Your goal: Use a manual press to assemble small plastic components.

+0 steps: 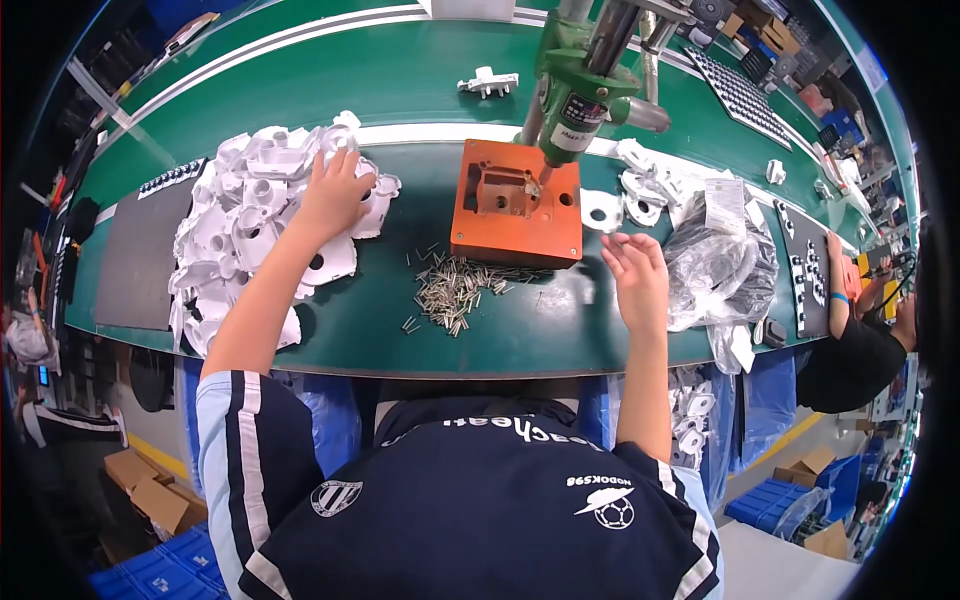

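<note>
My left hand (336,194) rests over the right side of a heap of white plastic housings (235,225), its fingers apart and touching the upper parts. Whether a fingertip has hooked one of them is hard to see. Right of the middle, my right hand (640,280) hovers above the table with loosely bent, parted fingers and nothing in them. Between the hands sits an orange fixture block (515,236) with a recessed top. A green press (575,95) stands over it, its tool reaching down to the recess. Small metal pins (455,292) lie scattered in front of the block.
More white parts (645,190) lie right of the block, beside a clear plastic bag (725,260). A dark board (145,255) is at the left. One white part (488,82) lies on the green surface behind. Another person (865,340) works at the far right.
</note>
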A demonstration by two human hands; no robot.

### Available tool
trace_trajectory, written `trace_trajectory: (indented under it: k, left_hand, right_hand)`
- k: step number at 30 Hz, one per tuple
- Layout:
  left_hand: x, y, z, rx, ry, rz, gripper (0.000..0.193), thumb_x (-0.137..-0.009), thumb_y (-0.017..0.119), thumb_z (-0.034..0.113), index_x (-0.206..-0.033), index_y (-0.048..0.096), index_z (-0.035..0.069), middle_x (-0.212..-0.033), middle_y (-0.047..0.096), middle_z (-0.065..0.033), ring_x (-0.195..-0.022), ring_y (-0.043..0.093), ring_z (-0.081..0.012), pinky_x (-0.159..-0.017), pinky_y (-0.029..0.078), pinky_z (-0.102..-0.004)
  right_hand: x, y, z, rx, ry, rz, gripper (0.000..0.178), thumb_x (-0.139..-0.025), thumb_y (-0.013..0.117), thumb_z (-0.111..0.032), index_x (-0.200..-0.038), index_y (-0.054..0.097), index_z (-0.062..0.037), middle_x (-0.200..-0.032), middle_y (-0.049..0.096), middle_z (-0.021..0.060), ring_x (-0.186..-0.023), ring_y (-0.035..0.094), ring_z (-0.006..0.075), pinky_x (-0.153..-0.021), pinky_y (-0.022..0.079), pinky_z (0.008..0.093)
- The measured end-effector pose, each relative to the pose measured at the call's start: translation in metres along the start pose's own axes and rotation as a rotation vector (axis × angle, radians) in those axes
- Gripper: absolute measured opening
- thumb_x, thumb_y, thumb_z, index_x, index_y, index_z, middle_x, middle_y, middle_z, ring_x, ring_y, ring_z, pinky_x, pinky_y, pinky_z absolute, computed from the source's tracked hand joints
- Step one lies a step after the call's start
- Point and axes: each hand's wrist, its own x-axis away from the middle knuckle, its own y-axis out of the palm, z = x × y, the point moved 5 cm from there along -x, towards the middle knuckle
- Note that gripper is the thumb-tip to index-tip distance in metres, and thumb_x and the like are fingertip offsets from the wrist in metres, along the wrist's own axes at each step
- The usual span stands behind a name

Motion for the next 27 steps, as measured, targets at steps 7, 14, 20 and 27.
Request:
trace_trajectory:
  k: [7, 14, 20, 27]
  left_hand:
    - [-0.013, -0.025, -0.032, 0.757, -0.069, 0.185, 0.031, -0.080, 0.068, 0.025, -0.107, 0.060, 0.012, -0.111, 0.051, -0.0119, -0.105, 0.050, -0.0232, -0.086, 0.042, -0.0308]
    - [0.004, -0.043, -0.001, 1.860, -0.375, 0.150, 0.028, -0.091, 0.055, 0.015, -0.115, 0.044, 0.007, -0.087, 0.059, -0.0065, -0.075, 0.057, -0.0119, -0.064, 0.045, -0.0250]
    - [0.036, -0.038, 0.068, 2.447, -0.358, 0.248, 0.034, -0.089, 0.051, 0.007, -0.122, 0.042, 0.008, -0.113, 0.056, -0.0076, -0.105, 0.054, -0.0195, -0.090, 0.045, -0.0360]
    - [0.056, -0.032, 0.103, 2.529, -0.447, 0.506, 0.037, -0.094, 0.039, 0.004, -0.130, 0.039, 0.010, -0.122, 0.051, -0.0066, -0.112, 0.052, -0.0181, -0.093, 0.045, -0.0334]
  right_hand:
    - [-0.005, 0.027, -0.007, 1.341, -0.537, 0.051, 0.043, -0.078, 0.062, -0.003, -0.118, 0.048, -0.0058, -0.120, 0.048, 0.0147, -0.113, 0.048, 0.0303, -0.092, 0.041, 0.0392]
    - [-0.030, 0.024, 0.011, 1.574, -0.486, -0.113, 0.017, -0.078, 0.058, 0.001, -0.095, 0.059, -0.0015, -0.124, 0.054, 0.0129, -0.106, 0.054, 0.0327, -0.086, 0.043, 0.0389]
    - [-0.024, 0.017, 0.005, 1.476, -0.533, -0.129, 0.018, -0.075, 0.062, -0.001, -0.091, 0.053, -0.0016, -0.127, 0.050, 0.0165, -0.108, 0.050, 0.0363, -0.091, 0.041, 0.0396]
    - [-0.028, 0.016, -0.005, 1.275, -0.460, -0.128, 0.022, -0.074, 0.067, -0.001, -0.083, 0.047, -0.0011, -0.100, 0.056, 0.0124, -0.084, 0.056, 0.0251, -0.071, 0.046, 0.0316]
